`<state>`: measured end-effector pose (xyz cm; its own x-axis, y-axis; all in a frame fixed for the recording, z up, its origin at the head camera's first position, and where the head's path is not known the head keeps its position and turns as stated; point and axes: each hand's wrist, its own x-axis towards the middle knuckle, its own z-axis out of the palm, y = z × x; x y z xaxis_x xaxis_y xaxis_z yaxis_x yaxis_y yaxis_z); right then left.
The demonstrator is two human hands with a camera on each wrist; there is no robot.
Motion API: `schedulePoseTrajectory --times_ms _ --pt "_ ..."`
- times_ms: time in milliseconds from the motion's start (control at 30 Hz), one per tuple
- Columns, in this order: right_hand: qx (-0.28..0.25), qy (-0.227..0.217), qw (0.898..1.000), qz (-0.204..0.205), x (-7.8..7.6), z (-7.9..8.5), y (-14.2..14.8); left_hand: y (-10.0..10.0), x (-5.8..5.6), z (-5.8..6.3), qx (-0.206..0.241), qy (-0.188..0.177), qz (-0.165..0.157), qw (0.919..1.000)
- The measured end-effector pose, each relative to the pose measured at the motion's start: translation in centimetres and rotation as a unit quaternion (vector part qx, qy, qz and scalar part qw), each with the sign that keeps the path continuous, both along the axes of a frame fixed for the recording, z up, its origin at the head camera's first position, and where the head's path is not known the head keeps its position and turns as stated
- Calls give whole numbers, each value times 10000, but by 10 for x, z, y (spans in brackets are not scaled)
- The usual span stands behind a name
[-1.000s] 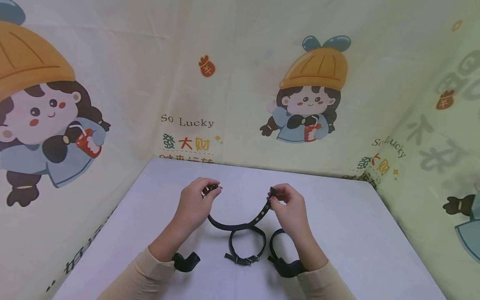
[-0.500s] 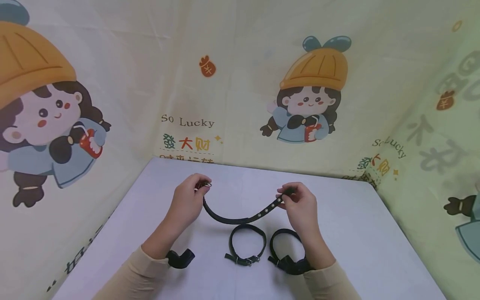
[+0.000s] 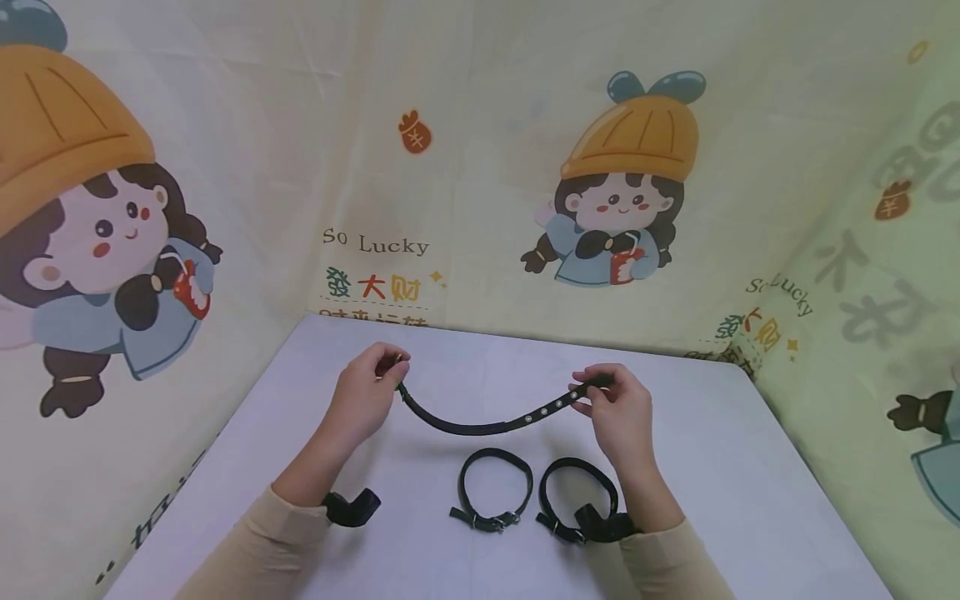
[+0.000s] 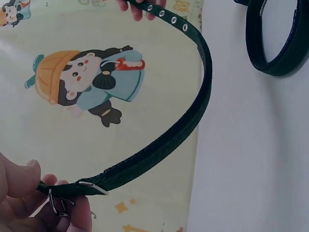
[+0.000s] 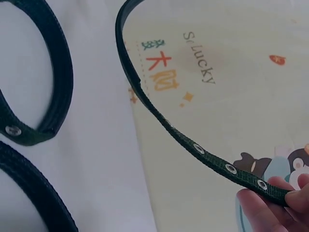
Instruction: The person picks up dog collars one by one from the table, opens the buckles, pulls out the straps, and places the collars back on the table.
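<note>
Since a second ago your hands have drawn farther apart, and the strap point(image 3: 472, 430) between them has opened from a deep bend into a shallower sag; the two loops have stayed put. The strap is up off the table point(image 3: 750, 475), spanning from hand to hand and dipping in the middle. Your left hand point(image 3: 362, 392) pinches its buckle end between thumb and curled fingers, with the metal buckle point(image 4: 59, 204) showing among the fingertips in the left wrist view. Your right hand point(image 3: 622, 412) pinches the other end, thumb against fingers, next to a row of metal eyelets point(image 5: 231, 168).

On your side of the strap, the left loop point(image 3: 492, 452) and right loop point(image 3: 576, 462) lie side by side on the table, near each other, each fastened into a ring. Your right wrist camera point(image 3: 600, 525) overlaps the right loop's lower edge in the head view; your left wrist camera point(image 3: 356, 508) shows left of the loops. Beyond the table hangs a cream cloth point(image 3: 487, 167) printed with cartoon figures and lettering.
</note>
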<state>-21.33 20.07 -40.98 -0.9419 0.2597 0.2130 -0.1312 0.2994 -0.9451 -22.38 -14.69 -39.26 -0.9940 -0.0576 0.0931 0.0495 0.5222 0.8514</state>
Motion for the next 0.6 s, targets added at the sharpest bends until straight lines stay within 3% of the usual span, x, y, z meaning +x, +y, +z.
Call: schedulePoseTrajectory --times_ms 333,600 --pt "-19 -34 9994 -345 -12 -7 19 -6 -15 -10 332 -32 272 9991" --pt "-292 -172 9988 -358 -24 -17 33 -7 -33 -23 836 -104 304 9960"
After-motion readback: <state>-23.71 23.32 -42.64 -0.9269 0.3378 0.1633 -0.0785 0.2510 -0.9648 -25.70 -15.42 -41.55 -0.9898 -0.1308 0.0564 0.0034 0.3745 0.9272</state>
